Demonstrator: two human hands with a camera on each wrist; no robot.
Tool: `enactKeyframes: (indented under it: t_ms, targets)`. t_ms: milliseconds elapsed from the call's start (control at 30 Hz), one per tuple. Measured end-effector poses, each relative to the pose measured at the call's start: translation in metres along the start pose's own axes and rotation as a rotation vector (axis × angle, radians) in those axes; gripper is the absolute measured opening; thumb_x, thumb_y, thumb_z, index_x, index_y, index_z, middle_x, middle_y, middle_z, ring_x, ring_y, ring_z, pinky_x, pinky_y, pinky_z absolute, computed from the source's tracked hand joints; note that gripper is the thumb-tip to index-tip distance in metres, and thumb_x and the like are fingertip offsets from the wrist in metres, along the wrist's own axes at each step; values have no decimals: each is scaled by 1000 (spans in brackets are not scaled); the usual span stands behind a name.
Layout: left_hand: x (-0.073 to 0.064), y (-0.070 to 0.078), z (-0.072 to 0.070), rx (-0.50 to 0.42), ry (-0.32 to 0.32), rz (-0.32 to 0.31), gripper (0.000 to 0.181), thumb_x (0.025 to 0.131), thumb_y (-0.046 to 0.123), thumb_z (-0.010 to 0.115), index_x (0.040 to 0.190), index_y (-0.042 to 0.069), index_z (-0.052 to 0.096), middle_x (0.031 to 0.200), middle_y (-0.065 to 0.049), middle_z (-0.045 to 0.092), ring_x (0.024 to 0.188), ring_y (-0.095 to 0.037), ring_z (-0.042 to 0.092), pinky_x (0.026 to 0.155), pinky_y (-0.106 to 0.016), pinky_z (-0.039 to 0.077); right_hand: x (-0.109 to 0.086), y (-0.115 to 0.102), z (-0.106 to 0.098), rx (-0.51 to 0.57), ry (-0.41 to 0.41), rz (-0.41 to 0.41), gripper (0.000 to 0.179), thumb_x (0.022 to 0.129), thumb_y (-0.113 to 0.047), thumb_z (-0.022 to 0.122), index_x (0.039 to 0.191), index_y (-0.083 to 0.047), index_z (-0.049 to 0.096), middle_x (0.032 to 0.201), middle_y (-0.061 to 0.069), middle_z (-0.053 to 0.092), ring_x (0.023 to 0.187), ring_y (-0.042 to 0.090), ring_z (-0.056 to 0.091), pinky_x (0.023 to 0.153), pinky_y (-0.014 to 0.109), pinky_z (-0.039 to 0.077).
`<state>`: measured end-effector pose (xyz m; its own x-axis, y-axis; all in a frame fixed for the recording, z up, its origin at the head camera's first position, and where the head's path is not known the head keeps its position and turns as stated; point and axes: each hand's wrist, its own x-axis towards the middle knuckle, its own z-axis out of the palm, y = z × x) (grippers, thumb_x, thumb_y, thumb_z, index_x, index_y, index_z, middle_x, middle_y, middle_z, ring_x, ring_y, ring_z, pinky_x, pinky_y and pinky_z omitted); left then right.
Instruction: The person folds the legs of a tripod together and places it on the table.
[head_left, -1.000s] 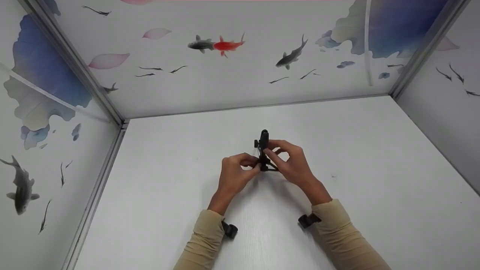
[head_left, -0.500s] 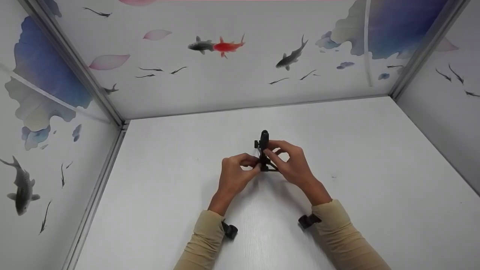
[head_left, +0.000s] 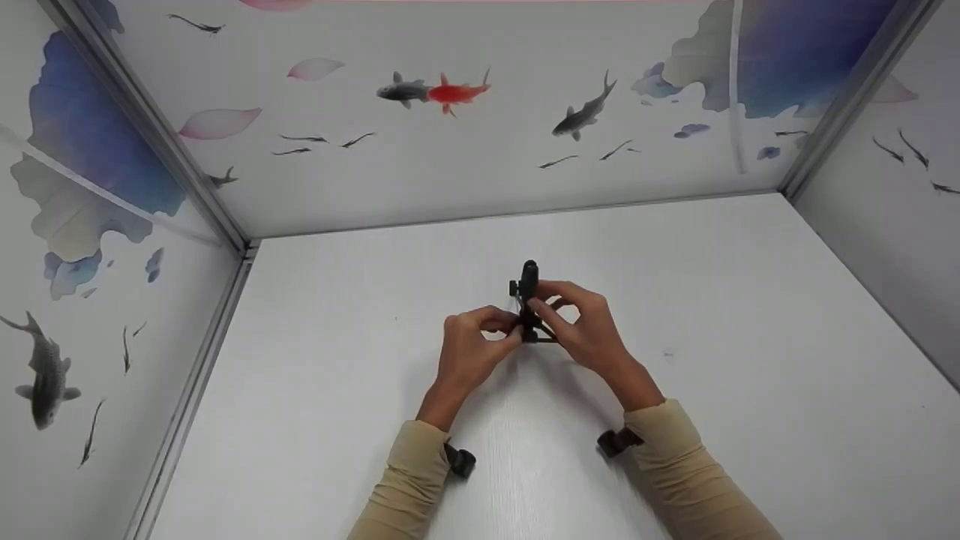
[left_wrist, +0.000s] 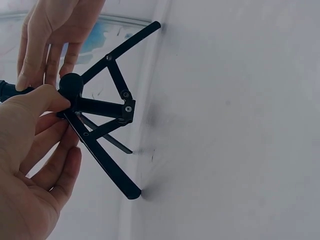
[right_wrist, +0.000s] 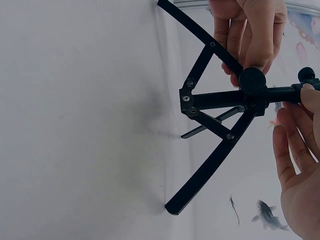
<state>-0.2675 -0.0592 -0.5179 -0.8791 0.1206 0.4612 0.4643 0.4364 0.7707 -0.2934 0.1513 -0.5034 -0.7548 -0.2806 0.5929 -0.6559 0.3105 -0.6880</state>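
A small black tripod (head_left: 530,274) stands upright on the white table with its legs spread, their feet on the surface. My left hand (head_left: 469,351) pinches its centre collar, the thumb beside a round knob (left_wrist: 71,84). Higher up the column (right_wrist: 282,94), my right hand (head_left: 592,330) grips it between thumb and fingers. Braces join the legs to the lower end of the centre tube (right_wrist: 215,99). In the head view, both hands cover parts of the column and legs.
The white table (head_left: 322,337) meets a back wall (head_left: 487,172) and side panels printed with fish and leaves. Metal strips (head_left: 244,247) line the corners. Each wrist carries a small black camera, the right one (head_left: 616,442) by the cuff.
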Motion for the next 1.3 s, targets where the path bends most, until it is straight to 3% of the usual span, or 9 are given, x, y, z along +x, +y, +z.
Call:
enactKeyframes:
  t_ms: [433, 967, 1300]
  targets:
    - [1, 0, 0, -7, 13, -2, 13, 92, 13, 86, 104, 13, 84, 95, 3, 85, 87, 0, 80, 86, -31, 64, 1, -2, -1, 17, -5, 8, 27, 104, -16, 75, 131, -18, 77, 117, -5, 81, 104, 13, 75, 86, 27, 61]
    - [1, 3, -1, -20, 33, 14, 11, 91, 10, 85, 102, 12, 84, 94, 3, 85, 85, -3, 81, 85, -34, 65, 1, -1, 0, 24, 15, -6, 29, 102, -11, 77, 130, -14, 78, 114, 0, 82, 102, 14, 76, 85, 24, 60]
    - [1, 3, -1, -35, 38, 24, 12, 92, 11, 86, 103, 12, 84, 95, 3, 85, 86, -3, 81, 90, -37, 64, 1, -1, 0, 15, 15, 0, 29, 102, -13, 77, 130, -14, 78, 115, -1, 82, 102, 15, 76, 85, 25, 61]
